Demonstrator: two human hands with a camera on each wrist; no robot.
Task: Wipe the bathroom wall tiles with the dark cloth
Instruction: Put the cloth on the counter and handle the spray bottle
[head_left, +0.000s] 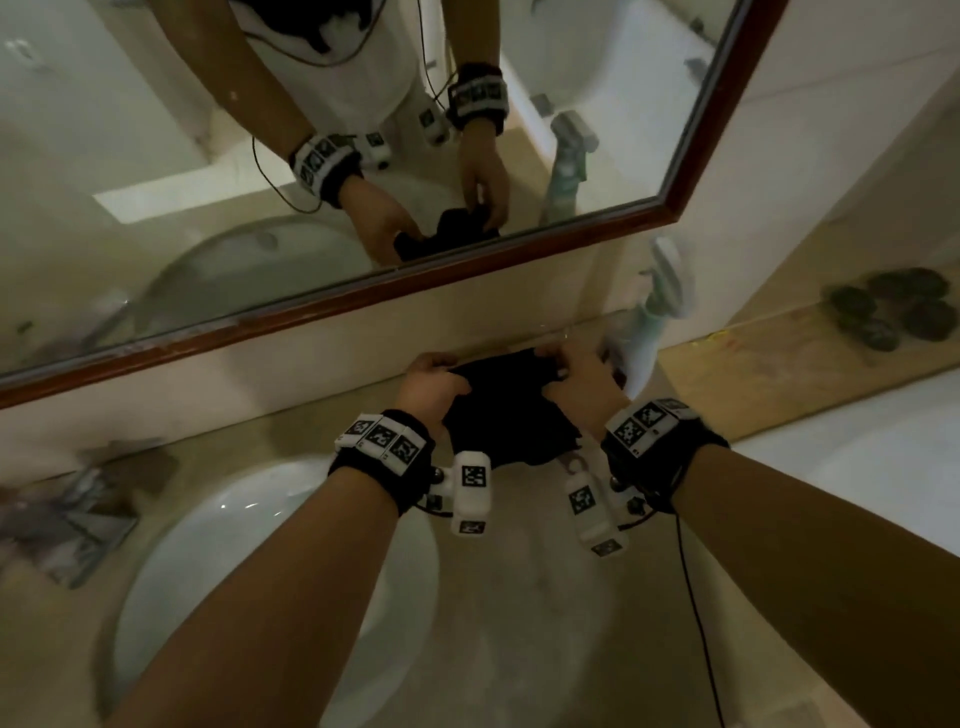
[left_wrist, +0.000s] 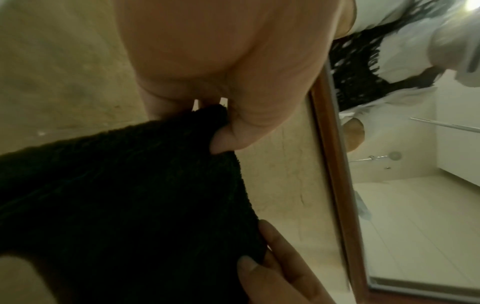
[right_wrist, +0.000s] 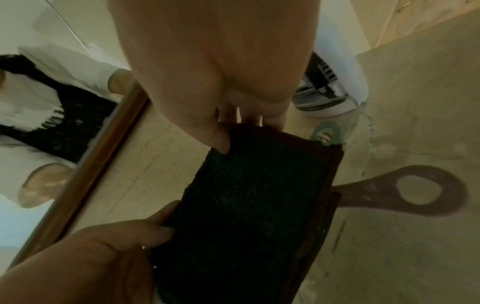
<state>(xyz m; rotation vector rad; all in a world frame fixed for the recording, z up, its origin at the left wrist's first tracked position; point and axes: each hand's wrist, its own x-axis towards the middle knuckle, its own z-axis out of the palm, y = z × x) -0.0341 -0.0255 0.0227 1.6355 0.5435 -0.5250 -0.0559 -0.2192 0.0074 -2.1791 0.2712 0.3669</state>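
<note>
Hands first, from the head view: the left hand (head_left: 434, 387) and the right hand (head_left: 582, 382) each pinch a top corner of the dark cloth (head_left: 511, 410). It hangs spread between them over the counter (head_left: 519, 597), close to the strip of wall tiles (head_left: 332, 358) under the mirror (head_left: 311, 182). I think they hold it wide like this to flatten or fold it before wiping. This view alone shows the sink (head_left: 249, 561) below and a spray bottle (head_left: 657, 306) near the right hand. The mirror shows both hands from the front too.

The left wrist view comes in close. The thumb (left_wrist: 228, 139) curls down on the cloth's edge, so the grip is tight. Fingers of the other hand (left_wrist: 275, 267) hold the far corner. You can see the fuzzy weave here, and that the cloth is not touching the tiles yet.

The right wrist view shows the cloth folded into a neat strip, which the head view hides. The thumb (right_wrist: 221, 142) pinches it at the top. A flat brown handle with a hole (right_wrist: 415, 191) lies on the counter beside it.
</note>
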